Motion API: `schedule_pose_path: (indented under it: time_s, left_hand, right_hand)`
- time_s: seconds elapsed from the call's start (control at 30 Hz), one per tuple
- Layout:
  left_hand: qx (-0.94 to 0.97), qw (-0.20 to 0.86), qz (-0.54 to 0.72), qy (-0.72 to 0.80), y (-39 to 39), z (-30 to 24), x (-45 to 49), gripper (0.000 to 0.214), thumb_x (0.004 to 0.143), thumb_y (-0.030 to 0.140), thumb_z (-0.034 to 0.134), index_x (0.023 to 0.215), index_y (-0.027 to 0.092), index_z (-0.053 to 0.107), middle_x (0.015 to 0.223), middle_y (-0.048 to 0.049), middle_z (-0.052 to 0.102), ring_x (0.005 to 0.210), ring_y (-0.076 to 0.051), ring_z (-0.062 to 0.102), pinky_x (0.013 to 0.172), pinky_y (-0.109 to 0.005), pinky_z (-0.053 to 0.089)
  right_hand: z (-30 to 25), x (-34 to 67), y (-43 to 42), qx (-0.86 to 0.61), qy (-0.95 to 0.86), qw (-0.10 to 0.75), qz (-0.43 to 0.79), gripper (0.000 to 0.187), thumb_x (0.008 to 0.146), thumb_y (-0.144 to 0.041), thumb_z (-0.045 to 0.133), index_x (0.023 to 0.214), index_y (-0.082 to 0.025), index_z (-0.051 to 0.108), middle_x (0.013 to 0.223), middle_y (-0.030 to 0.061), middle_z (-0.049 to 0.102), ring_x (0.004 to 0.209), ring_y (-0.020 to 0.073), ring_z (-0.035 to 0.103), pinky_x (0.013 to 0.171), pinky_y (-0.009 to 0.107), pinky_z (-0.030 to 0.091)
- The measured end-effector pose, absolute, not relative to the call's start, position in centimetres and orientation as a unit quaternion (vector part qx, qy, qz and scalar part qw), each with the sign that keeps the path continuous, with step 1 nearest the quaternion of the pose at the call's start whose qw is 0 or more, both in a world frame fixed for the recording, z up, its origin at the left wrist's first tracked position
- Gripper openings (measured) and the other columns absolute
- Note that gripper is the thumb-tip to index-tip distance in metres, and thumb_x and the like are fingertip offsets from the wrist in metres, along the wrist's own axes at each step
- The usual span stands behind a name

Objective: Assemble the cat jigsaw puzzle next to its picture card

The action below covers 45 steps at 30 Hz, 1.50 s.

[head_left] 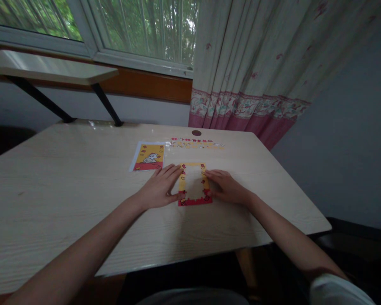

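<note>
Below the window [152, 29], a pale desk [82, 220] is spreading out, its far edge running along the wall. Behind its far right corner, a flowered curtain [244, 63] is hanging in folds above a pink hem. Near the far left corner, a shelf [51, 70] is standing on black legs. Two bare arms are reaching over the near edge. The left hand [158, 186] is grasping the left side of a frame [195, 202], thumb at its near corner; the right hand [230, 186] is grasping the opposite side likewise, and neither is clenching. The frame is lying between the desk's near and far edges, its red end facing the near one, bare wood showing through its notched middle. Left of it, closer to the far edge, a picture [150, 158] is showing a white animal. Small pieces [188, 140] are lying in rows along the far edge, just before a dark disc [196, 133].
</note>
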<state>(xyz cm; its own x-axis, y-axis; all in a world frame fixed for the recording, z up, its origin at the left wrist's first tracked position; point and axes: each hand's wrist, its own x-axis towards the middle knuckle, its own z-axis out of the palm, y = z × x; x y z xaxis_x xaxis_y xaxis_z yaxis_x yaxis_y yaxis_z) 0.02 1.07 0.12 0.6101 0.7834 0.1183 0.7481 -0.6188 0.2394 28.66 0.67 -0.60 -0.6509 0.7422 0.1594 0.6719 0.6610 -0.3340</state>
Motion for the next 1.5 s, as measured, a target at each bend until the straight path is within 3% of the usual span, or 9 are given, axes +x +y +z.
schedule_pose_path:
  time_s: [0.13, 0.67, 0.83, 1.0, 1.5]
  left_hand:
    - [0.896, 0.080, 0.094, 0.427, 1.3, -0.3, -0.1, 0.078, 0.079, 0.067, 0.046, 0.138, 0.017, 0.037, 0.144, -0.0161, 0.037, 0.133, -0.035, 0.032, 0.106, -0.054, 0.027]
    - [0.899, 0.073, 0.103, 0.418, 1.5, -0.6, -0.3, 0.080, 0.079, 0.070, 0.043, 0.138, 0.016, 0.038, 0.144, -0.0156, 0.039, 0.133, -0.034, 0.031, 0.107, -0.055, 0.023]
    - [0.899, 0.045, 0.107, 0.422, 1.9, -0.6, -0.4, 0.065, 0.087, 0.060, 0.039, 0.136, 0.017, 0.039, 0.142, -0.0136, 0.041, 0.132, -0.032, 0.032, 0.106, -0.052, 0.027]
    - [0.900, 0.020, 0.109, 0.422, 3.0, -0.9, 0.0, 0.048, 0.095, 0.045, 0.032, 0.133, 0.017, 0.042, 0.139, -0.0129, 0.045, 0.129, -0.029, 0.037, 0.103, -0.051, 0.029]
    - [0.902, 0.016, 0.100, 0.419, 3.9, -1.7, 0.5, 0.045, 0.095, 0.039, 0.031, 0.134, 0.018, 0.041, 0.140, -0.0102, 0.044, 0.127, -0.029, 0.037, 0.102, -0.049, 0.028]
  right_hand:
    - [-0.8, 28.5, 0.5, -0.389, -0.904, 0.132, 0.121, 0.068, 0.083, -0.053, 0.054, 0.139, -0.019, 0.037, 0.141, 0.0143, 0.043, 0.130, 0.0265, 0.038, 0.106, 0.047, 0.030]
    - [-0.2, 28.3, 0.4, -0.394, -0.900, 0.147, 0.118, 0.065, 0.079, -0.054, 0.060, 0.132, -0.019, 0.047, 0.136, 0.0129, 0.049, 0.123, 0.0262, 0.045, 0.104, 0.046, 0.032]
    - [-0.7, 29.0, 1.6, -0.393, -0.895, 0.170, 0.124, 0.055, 0.087, -0.047, 0.053, 0.133, -0.019, 0.045, 0.134, 0.0128, 0.050, 0.121, 0.0246, 0.047, 0.101, 0.045, 0.036]
    - [-0.8, 29.2, 3.7, -0.409, -0.898, 0.126, 0.100, 0.050, 0.092, -0.043, 0.043, 0.135, -0.018, 0.043, 0.137, 0.0125, 0.047, 0.124, 0.0256, 0.043, 0.101, 0.045, 0.036]
    - [-1.5, 27.3, 5.0, -0.404, -0.905, 0.108, 0.081, 0.052, 0.092, -0.046, 0.040, 0.135, -0.017, 0.044, 0.139, 0.0119, 0.045, 0.122, 0.0268, 0.041, 0.103, 0.044, 0.031]
